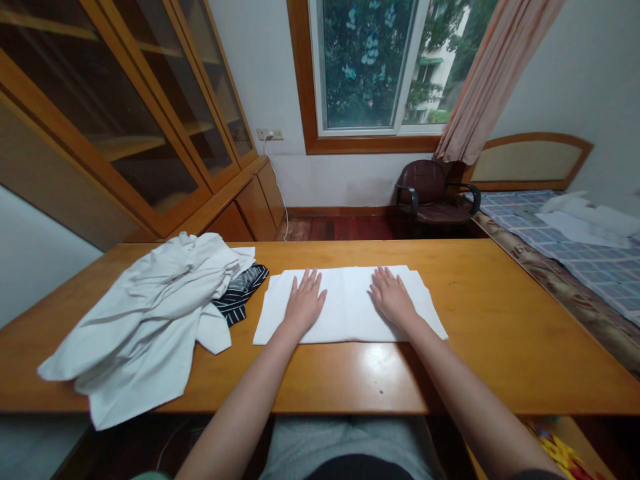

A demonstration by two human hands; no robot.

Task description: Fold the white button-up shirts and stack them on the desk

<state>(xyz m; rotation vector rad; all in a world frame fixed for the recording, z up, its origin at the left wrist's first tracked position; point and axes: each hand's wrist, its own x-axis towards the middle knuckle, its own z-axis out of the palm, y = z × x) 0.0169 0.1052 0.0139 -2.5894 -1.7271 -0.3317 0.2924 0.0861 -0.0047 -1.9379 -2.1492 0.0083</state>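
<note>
Your two hands lie flat on the white cloth

The cloth (347,307) sits in front of you on the counter (350,380), folded into a wide, low shape with stepped corners on its far side. Your left hand (305,303) rests palm down on its left part, fingers stretched out and a little apart. Your right hand (391,298) rests on its right part in the same way, fingers pointing away from you and slightly inward. Both press on top of the fabric rather than grasp it.

The cloth runs under both your hands, fills the space between them and shows past the outer side of each. A faint crease runs down the middle, between your hands. Your fingertips come near its far edge, and your forearms cross its near edge.

To the left of your left hand, well apart from it, lies a crumpled white heap (145,313), one corner hanging over the counter's near edge. A black striped fabric (243,290) shows at the heap's right side, its tip just beside the cloth.
</note>
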